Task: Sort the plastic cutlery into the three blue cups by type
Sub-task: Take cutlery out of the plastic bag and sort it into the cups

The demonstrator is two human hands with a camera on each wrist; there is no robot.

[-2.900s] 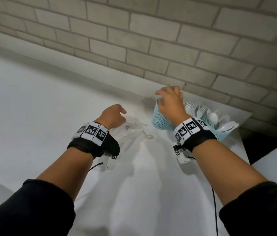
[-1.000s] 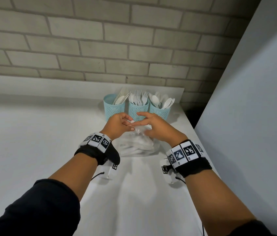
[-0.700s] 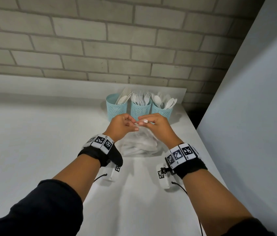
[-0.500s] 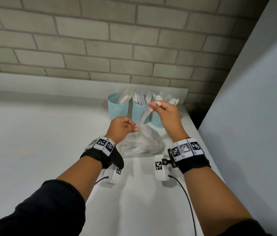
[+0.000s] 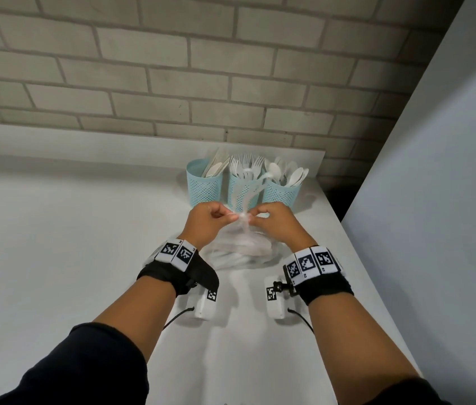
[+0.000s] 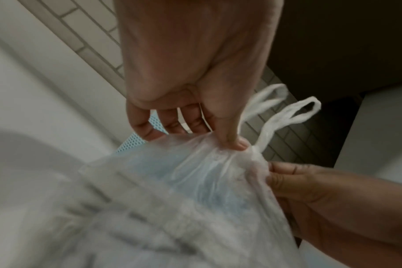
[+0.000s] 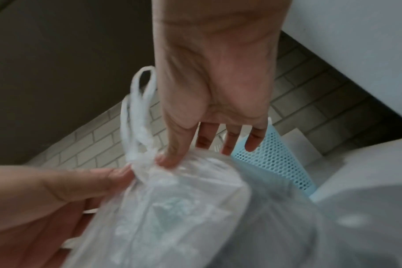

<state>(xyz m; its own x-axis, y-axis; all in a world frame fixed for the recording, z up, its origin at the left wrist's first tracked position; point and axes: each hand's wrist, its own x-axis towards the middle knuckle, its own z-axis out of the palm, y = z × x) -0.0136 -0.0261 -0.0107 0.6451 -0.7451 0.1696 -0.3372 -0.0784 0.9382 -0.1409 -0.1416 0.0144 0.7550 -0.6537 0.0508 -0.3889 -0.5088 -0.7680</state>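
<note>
Between the two hands, the bag's knot (image 5: 244, 217) is now being pinched by the left hand (image 5: 209, 219) and the right hand (image 5: 274, 222) (half a second earlier the right was lifting a handle), suggesting more cutlery awaits sorting

Plain indoor corner: white counter (image 5: 55, 258) against painted brick wall (image 5: 172, 68).

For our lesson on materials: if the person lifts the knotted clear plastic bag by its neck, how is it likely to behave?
The plastic bag would probably sag and swing; its thin film is crumpled where the left hand and right hand pinch the knot. It likely weighs little, since it seems to hold only white plastic cutlery. The film looks smooth, so it may be slippery.
</note>
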